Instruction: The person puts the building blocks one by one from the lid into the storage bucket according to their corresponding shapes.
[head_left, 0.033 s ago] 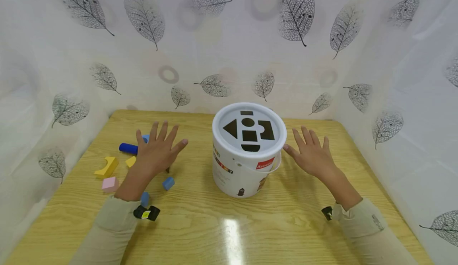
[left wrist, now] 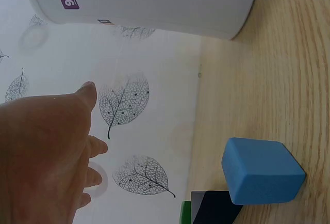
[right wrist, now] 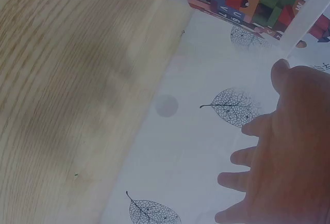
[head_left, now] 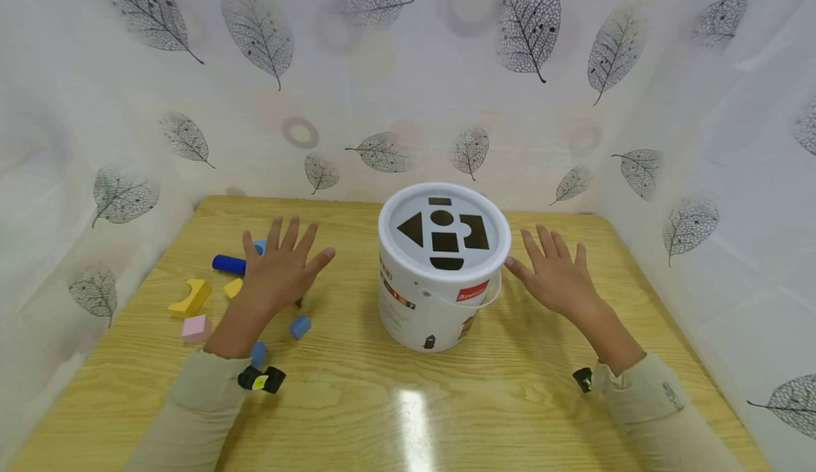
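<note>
A white bucket stands upright on the table, its lid on top with several cut-out shapes. My left hand is held above the loose blocks on the left, fingers straight and spread, gripping nothing. Beneath and around it lie a dark blue cylinder, a yellow arch block, a pink block and a blue block. To the right of the bucket, my right hand is spread out with nothing in it, its thumb close to the lid's rim; I cannot tell whether they touch.
The wooden table ends at a leaf-patterned sheet behind and at both sides. A white handle hangs at the bucket's right side. In the left wrist view, a dark block lies behind the blue block, with a green edge beside it.
</note>
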A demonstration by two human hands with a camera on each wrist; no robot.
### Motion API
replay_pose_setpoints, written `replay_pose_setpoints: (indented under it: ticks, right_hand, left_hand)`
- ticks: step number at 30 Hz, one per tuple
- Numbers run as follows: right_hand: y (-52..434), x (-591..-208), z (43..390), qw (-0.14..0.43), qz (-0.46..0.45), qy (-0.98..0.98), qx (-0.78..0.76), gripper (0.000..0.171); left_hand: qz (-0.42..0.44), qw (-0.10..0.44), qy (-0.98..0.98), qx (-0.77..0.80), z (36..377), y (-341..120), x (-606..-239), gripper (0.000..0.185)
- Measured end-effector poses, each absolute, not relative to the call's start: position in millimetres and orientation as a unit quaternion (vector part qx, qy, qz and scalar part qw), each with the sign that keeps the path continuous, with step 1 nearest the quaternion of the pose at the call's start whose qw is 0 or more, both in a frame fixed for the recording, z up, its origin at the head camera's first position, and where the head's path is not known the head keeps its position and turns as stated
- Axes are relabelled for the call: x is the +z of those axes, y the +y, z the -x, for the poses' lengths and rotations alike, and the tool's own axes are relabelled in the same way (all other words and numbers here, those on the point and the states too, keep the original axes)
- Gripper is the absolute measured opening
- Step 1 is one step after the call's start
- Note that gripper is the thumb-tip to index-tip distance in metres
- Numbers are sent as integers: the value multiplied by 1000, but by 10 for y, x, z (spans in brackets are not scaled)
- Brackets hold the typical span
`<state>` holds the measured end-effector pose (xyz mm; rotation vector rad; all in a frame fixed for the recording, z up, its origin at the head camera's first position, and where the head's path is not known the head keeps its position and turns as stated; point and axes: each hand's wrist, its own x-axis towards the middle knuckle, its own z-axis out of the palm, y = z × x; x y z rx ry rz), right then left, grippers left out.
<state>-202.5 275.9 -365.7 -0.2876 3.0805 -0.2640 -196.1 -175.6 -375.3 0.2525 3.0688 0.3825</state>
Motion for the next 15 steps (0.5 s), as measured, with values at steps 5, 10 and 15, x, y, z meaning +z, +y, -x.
replay_pose_setpoints:
  ticks: [5,10,15]
  right_hand:
    - [2761,-3634,2038,-22,105,990,-93,84]
    - [2761,-3537,2028,-77,120,980,-138,79]
    - [2698,-3421,1977,-89,125,965,-211,72]
  left_hand:
    - [-80,15,990,119,1970,-1770,-3759,83]
    - [-80,-9,989,124,1973,-1794,-3775,81]
    - [-87,-21,987,132,1956,-1819,-3790,82]
